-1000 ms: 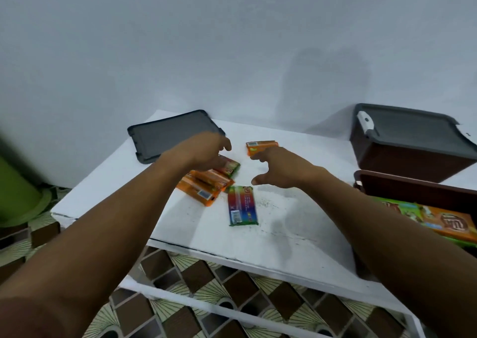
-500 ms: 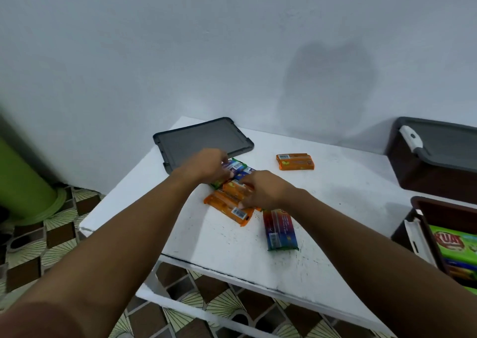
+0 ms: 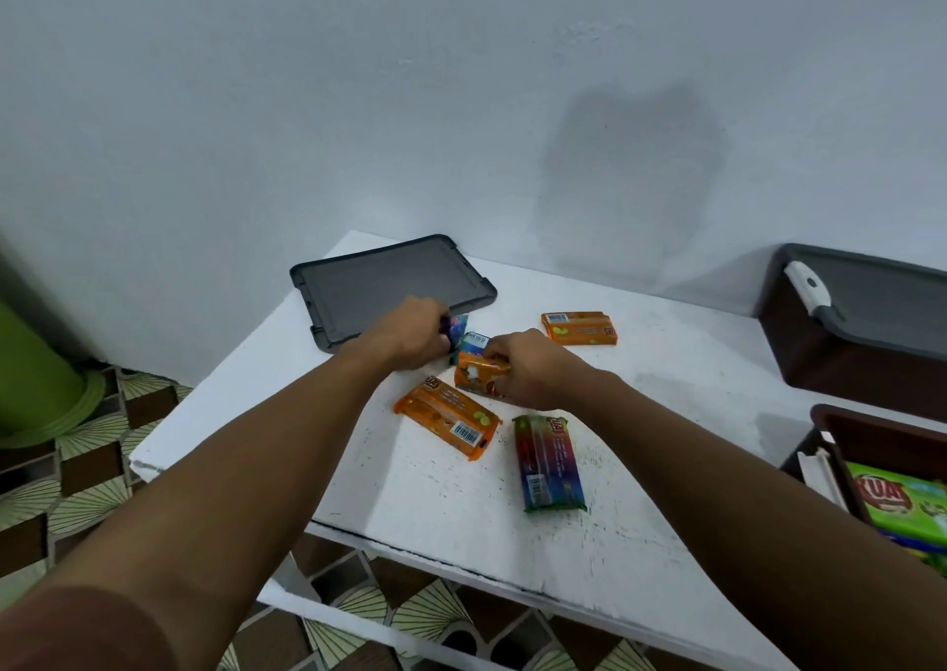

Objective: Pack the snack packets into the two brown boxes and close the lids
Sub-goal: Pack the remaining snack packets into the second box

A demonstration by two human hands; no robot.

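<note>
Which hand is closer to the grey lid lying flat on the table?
Left. The left hand is at the grey lid's near edge; the right hand is farther away, gripping an orange packet.

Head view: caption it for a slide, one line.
Both hands, left hand and right hand, gather snack packets on the white table beside the open brown box.

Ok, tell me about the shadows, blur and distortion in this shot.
Head view: soft dark shadow on the pale wall; forearm shadows fall across the scuffed white table; wide-angle stretch balloons the near arms; the green plastic bin at the left edge smears; the foil snack packets stay sharp, without glare.
</note>
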